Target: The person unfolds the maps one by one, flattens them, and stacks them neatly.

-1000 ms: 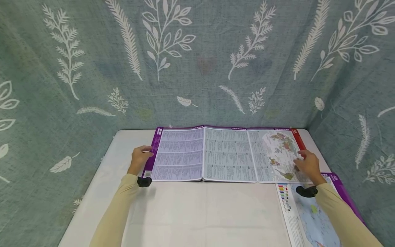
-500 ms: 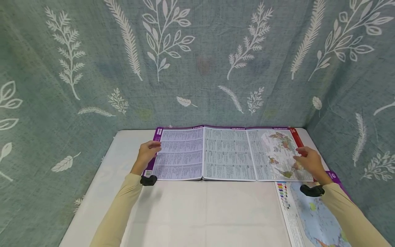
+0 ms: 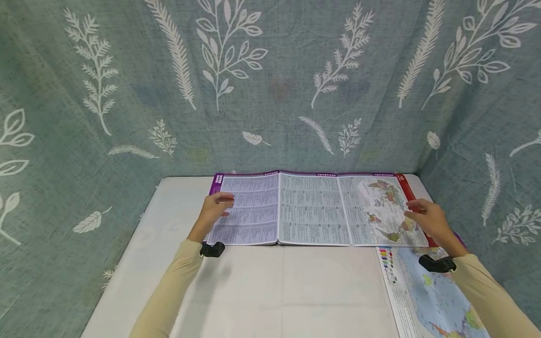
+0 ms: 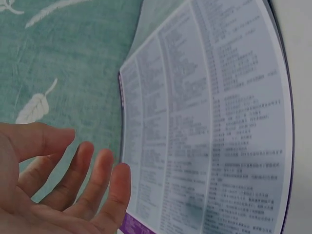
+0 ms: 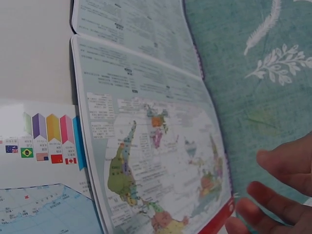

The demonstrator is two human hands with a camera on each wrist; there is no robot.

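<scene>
A wide folded map sheet (image 3: 313, 211) lies along the back of the table in three panels of small print, with a world map on its right panel and a red strip at that end. My left hand (image 3: 213, 211) hovers over the left panel, fingers loosely bent and holding nothing; in the left wrist view the thumb and fingers of this hand (image 4: 73, 185) are apart. Over the red right end is my right hand (image 3: 428, 218), also holding nothing. The right wrist view has the right hand's fingers (image 5: 263, 202) relaxed beside the red corner.
A second map (image 3: 427, 281), with blue sea and a column of coloured flags, lies at the front right, its far part under the folded sheet. A green leaf-patterned curtain (image 3: 279, 131) stands behind and beside the white table (image 3: 279, 291).
My left hand has moved right, from the purple left edge to over the printed panel. My right hand has shifted slightly right. The folded sheet stays in place.
</scene>
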